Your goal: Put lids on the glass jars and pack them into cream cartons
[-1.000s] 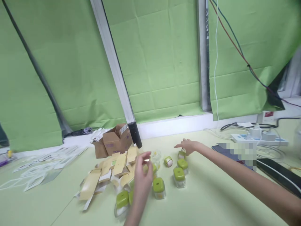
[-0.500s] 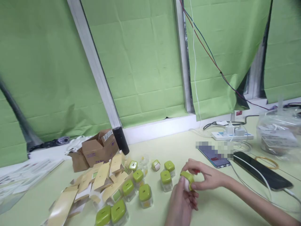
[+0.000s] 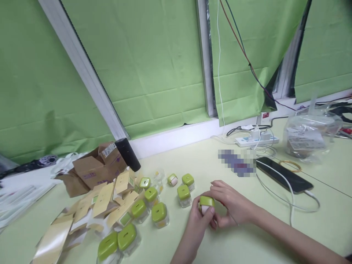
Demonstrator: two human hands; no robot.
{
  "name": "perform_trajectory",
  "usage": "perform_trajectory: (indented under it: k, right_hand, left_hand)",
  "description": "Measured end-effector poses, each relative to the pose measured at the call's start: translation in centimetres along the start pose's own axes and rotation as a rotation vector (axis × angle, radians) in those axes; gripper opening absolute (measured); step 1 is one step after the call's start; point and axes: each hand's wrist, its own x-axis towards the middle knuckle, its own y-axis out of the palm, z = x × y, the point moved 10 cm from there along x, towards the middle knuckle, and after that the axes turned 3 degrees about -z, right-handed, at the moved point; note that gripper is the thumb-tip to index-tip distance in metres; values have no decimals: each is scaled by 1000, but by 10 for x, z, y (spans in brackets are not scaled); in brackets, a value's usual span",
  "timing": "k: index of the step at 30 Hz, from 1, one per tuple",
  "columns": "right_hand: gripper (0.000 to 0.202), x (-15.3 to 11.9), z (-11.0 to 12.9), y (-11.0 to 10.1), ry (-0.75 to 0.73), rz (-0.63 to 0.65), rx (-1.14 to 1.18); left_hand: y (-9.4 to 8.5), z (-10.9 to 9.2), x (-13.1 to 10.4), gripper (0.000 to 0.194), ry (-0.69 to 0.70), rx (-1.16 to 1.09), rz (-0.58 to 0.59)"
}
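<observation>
My left hand (image 3: 195,222) is closed round a small green-and-white piece (image 3: 206,204), its thumb on the white part. My right hand (image 3: 229,203) reaches in from the right with fingers curved behind and beside that piece; whether its fingertips touch it is partly hidden. A similar green-and-white piece (image 3: 172,179) lies on the table behind. Several clear jars with green lids stand to the left, among them one nearby jar (image 3: 184,195) and another farther forward (image 3: 160,215).
Opened cream boxes (image 3: 103,200) lie at the left, before a brown carton (image 3: 96,168) and a black cylinder (image 3: 127,154). At the right are a black phone (image 3: 284,174), white cables, a power strip (image 3: 257,140) and a plastic bag (image 3: 309,135).
The view has shifted, so the scene sits further left and higher. The held piece has turned, with its green part uppermost, and my right hand's fingers have loosened around it.
</observation>
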Motion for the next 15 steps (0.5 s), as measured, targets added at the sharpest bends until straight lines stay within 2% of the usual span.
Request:
perform_trajectory:
  k: [3, 7, 11, 15]
  right_hand:
    - [50, 0, 0, 5, 0, 28, 50]
    - [53, 0, 0, 9, -6, 66, 97]
    - [55, -2, 1, 12, 4, 119, 168]
    - [57, -4, 2, 13, 5, 120, 172]
  left_hand:
    - [3, -7, -3, 45, 39, -23, -9]
    - [7, -11, -9, 42, -1, 16, -1]
    - [6, -7, -11, 52, -75, 96, 8]
    - [5, -4, -14, 56, -137, 141, 22]
